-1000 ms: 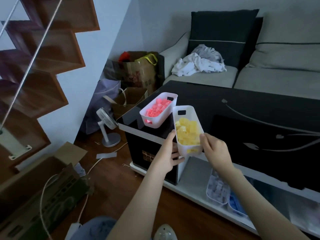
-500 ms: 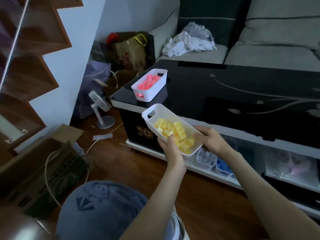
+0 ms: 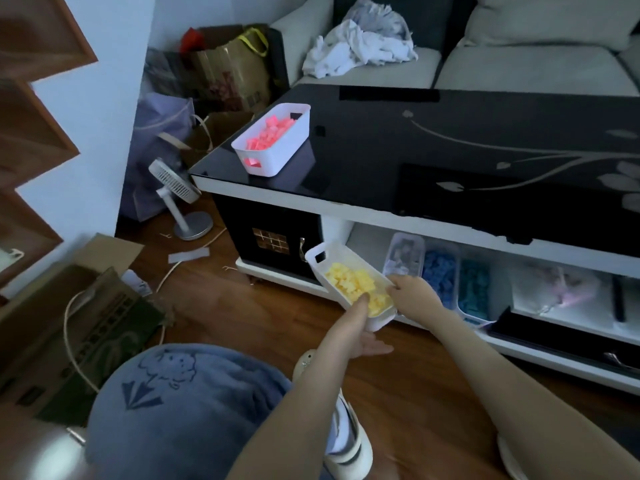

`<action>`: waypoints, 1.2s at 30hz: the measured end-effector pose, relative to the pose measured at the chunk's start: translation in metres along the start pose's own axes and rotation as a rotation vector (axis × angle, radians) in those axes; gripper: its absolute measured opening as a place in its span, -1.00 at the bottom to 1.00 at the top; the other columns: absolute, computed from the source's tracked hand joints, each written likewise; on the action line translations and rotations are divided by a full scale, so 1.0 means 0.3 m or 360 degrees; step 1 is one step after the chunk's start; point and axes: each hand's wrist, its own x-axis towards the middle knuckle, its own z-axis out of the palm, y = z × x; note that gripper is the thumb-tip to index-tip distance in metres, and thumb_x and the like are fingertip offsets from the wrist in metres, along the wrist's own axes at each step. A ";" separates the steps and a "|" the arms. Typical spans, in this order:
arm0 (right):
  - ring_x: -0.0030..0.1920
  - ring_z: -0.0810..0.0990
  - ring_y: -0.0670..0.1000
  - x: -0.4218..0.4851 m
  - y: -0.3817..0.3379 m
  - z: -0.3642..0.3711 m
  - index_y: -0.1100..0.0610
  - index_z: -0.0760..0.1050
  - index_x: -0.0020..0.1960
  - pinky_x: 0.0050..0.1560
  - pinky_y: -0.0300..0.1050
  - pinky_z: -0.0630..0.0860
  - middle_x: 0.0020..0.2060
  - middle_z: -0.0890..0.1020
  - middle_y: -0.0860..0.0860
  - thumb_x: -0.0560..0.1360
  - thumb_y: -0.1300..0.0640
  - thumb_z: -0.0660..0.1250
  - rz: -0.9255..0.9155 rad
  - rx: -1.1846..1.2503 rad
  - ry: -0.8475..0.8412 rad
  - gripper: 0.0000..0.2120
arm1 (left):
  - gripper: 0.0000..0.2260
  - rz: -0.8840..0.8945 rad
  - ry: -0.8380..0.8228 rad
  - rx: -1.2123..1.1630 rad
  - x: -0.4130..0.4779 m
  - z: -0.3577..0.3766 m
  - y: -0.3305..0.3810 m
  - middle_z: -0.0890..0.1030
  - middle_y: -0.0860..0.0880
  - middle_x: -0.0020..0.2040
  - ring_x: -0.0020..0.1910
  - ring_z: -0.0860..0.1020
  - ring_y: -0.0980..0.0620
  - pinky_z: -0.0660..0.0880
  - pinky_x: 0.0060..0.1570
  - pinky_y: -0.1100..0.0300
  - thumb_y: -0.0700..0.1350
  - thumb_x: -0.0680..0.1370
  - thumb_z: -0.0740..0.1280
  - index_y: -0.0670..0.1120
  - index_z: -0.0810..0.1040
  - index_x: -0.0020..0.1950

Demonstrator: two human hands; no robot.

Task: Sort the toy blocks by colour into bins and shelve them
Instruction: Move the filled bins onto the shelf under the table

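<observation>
A white bin of yellow blocks (image 3: 323,263) hangs just in front of the table's lower shelf (image 3: 367,237), left of the bins there. My left hand (image 3: 362,327) grips its near end, thumb inside the rim and fingers underneath. My right hand (image 3: 412,294) holds its right rim. On the shelf stand a clear bin of pale blocks (image 3: 405,252), a bin of blue blocks (image 3: 440,275) and a bin of teal blocks (image 3: 474,289). A white bin of pink blocks (image 3: 277,152) sits on the black tabletop (image 3: 415,140) near its left corner.
A small standing fan (image 3: 176,195) and paper bags (image 3: 228,74) are left of the table. An open cardboard box (image 3: 69,323) lies on the wooden floor at the left. A sofa with crumpled cloth (image 3: 360,46) is behind the table. My blue-clad knee (image 3: 166,403) is low in view.
Both hands have carried the yellow bin from the tabletop beside the pink bin down to the level of the lower shelf. My view has dropped lower with it.
</observation>
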 end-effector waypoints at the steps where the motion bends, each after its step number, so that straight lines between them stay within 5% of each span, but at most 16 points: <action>1: 0.19 0.50 0.16 0.013 0.008 0.023 0.24 0.44 0.24 0.04 -0.03 0.48 0.34 0.35 0.13 0.60 0.24 0.07 -0.0017 -0.0111 -0.0005 -0.72 | -0.38 -0.0049 -0.0065 0.0032 0.020 -0.005 0.003 0.39 -0.31 0.34 -0.14 0.62 -0.24 0.63 -0.26 0.02 0.25 0.56 0.18 -0.06 0.17 0.50; 3: 0.19 0.50 0.17 0.037 0.025 0.058 0.24 0.41 0.29 0.04 -0.01 0.49 0.33 0.35 0.15 0.60 0.23 0.05 -0.0075 -0.0321 -0.0026 -0.69 | -0.37 -0.0084 -0.0105 0.0029 0.056 -0.001 0.015 0.36 -0.31 0.38 -0.25 0.63 -0.19 0.63 -0.34 0.08 0.25 0.56 0.18 -0.02 0.13 0.53; 7: 0.19 0.50 0.17 0.082 0.073 0.139 0.25 0.43 0.26 0.10 0.01 0.48 0.32 0.35 0.14 0.61 0.22 0.03 -0.0141 -0.0390 -0.0081 -0.69 | -0.47 -0.0067 -0.0094 -0.0069 0.155 0.016 -0.003 0.28 -0.18 0.45 -0.16 0.62 -0.17 0.64 -0.30 0.05 0.08 0.60 0.22 -0.06 0.18 0.51; 12: 0.12 0.53 0.17 0.106 0.116 0.211 0.27 0.42 0.23 0.04 -0.02 0.47 0.28 0.36 0.14 0.61 0.22 0.03 -0.0119 -0.0317 -0.0125 -0.71 | -0.56 -0.0066 -0.0042 -0.0143 0.257 0.024 -0.040 0.40 -0.05 0.33 -0.11 0.57 -0.03 0.55 0.16 0.02 -0.10 0.57 0.29 -0.07 0.32 0.43; 20: 0.15 0.50 0.12 0.158 0.090 0.286 0.23 0.36 0.31 -0.01 -0.10 0.47 0.28 0.35 0.16 0.61 0.24 0.05 0.0043 -0.0231 -0.0231 -0.69 | -0.67 -0.0113 0.0193 -0.0065 0.376 0.041 0.024 0.41 -0.13 0.08 -0.05 0.49 -0.11 0.59 -0.23 0.09 -0.18 0.59 0.26 -0.15 0.37 0.35; 23: 0.12 0.52 0.16 0.207 0.069 0.305 0.26 0.35 0.30 -0.01 -0.05 0.44 0.26 0.36 0.23 0.62 0.26 0.00 0.0117 0.0087 -0.0244 -0.69 | -0.62 -0.0056 0.0307 -0.0061 0.421 0.019 0.056 0.50 -0.15 0.16 -0.11 0.56 -0.07 0.61 -0.28 0.10 -0.17 0.57 0.25 -0.12 0.37 0.40; 29: -0.03 0.57 0.23 0.295 0.028 0.348 0.29 0.28 0.25 -0.08 0.08 0.50 0.05 0.50 0.24 0.60 0.21 0.05 0.0561 0.1151 -0.0155 -0.74 | -0.49 0.0138 0.0341 0.0028 0.513 -0.033 0.097 0.48 -0.11 0.26 -0.13 0.59 -0.02 0.58 0.06 0.06 -0.25 0.57 0.19 -0.08 0.19 0.51; 33: -0.32 0.53 0.09 0.317 0.007 0.363 0.16 0.19 0.10 -0.23 0.10 0.55 -0.20 0.45 0.06 0.57 0.25 0.12 0.0864 0.1621 -0.0108 -0.86 | -0.47 0.0232 0.0371 0.0199 0.566 -0.028 0.111 0.56 -0.14 0.01 -0.21 0.54 -0.05 0.47 -0.31 0.16 -0.23 0.44 0.18 -0.09 0.31 0.42; 36: -0.35 0.48 0.02 0.322 0.004 0.386 0.13 0.17 0.08 -0.37 -0.02 0.49 -0.19 0.44 0.06 0.56 0.27 0.13 0.0893 0.1713 -0.0097 -0.83 | -0.43 0.0219 0.0389 0.0221 0.553 -0.004 0.138 0.55 -0.17 0.12 -0.25 0.49 -0.01 0.41 -0.36 0.20 -0.29 0.49 0.15 -0.02 0.19 0.50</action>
